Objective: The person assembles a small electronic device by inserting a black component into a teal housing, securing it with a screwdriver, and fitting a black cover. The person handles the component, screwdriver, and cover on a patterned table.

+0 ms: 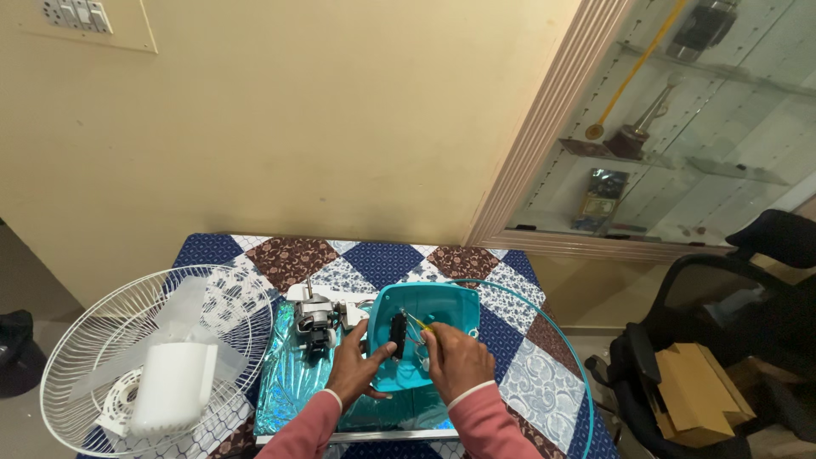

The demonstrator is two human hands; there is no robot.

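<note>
Head view: teal housing (442, 299) sits centre of quilt-covered counter (544, 382), on shiny foil sheet (293, 382). Left hand (357, 365) fingers clench black part (397, 334) inside. Right hand (455, 357) fingers pinch yellow-handled tool (418, 324). Advice: brace housing firmly, keep tool tip steady, wires clear

sleeves: pink, long, both arms | cuffs: pale, perhaps white edging | left hand (357, 364), right hand (456, 361): bare
</note>
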